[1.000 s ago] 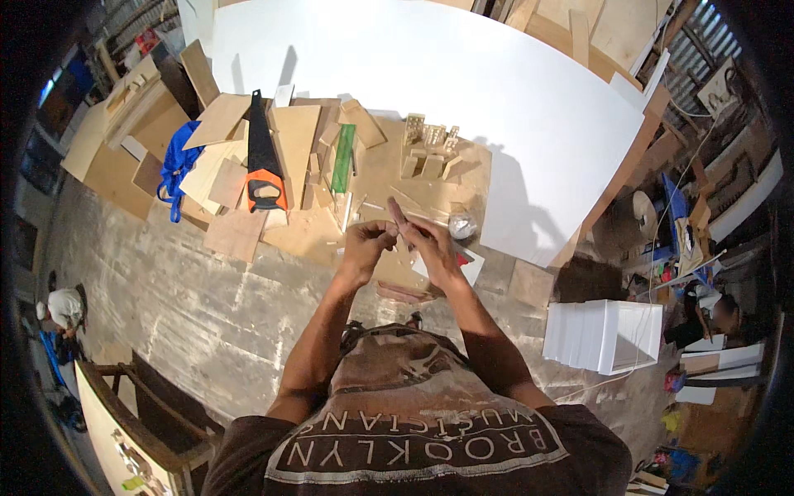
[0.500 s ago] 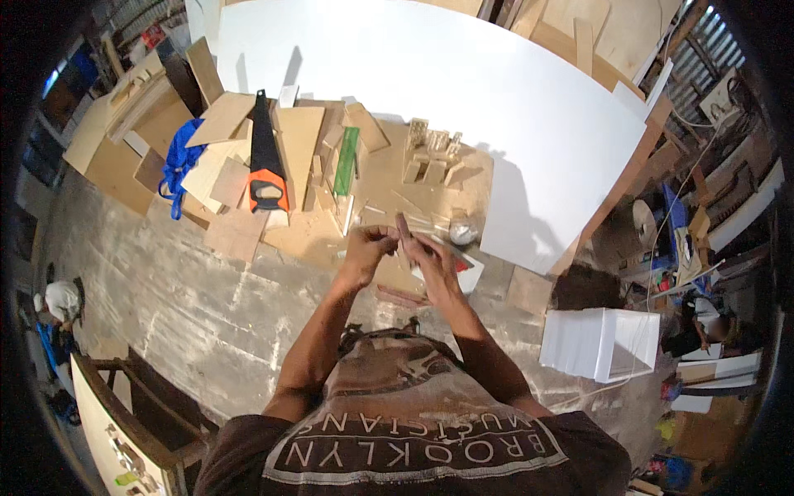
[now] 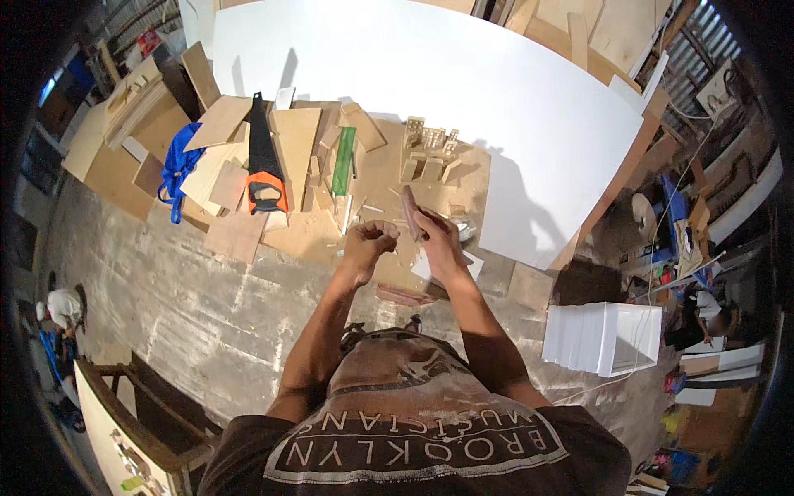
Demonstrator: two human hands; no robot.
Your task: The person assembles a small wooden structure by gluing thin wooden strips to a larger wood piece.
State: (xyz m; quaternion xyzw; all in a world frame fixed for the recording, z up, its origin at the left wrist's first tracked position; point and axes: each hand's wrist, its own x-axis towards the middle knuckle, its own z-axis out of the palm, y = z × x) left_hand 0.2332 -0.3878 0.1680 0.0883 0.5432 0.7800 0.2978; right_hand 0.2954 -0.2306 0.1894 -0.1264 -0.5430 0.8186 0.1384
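Observation:
My right hand [image 3: 438,246] grips a long, narrow pinkish-brown block [image 3: 411,211], held upright. My left hand [image 3: 370,246] is just left of it, fingers pinched on something too small to make out. Both are over a plywood work board [image 3: 459,190] strewn with thin offcuts. Small wooden model blocks [image 3: 426,153] sit toward the back, beside a green strip [image 3: 344,161]. A handsaw [image 3: 266,186] with an orange-black handle lies to the left. A crumpled silvery thing [image 3: 465,229] is partly behind my right hand, near a white piece [image 3: 471,263] at the front.
A large white sheet [image 3: 546,107] spans the back. Plywood pieces [image 3: 219,124] and a blue fabric bag [image 3: 177,169] lie left. A white box [image 3: 602,339] stands front right. Co-workers [image 3: 62,307] [image 3: 699,318] are at both sides. A wooden frame [image 3: 124,372] is lower left.
My right hand and the narrow block have moved up and slightly right, away from my left hand, after dipping half a second ago. My left hand stays in about the same place.

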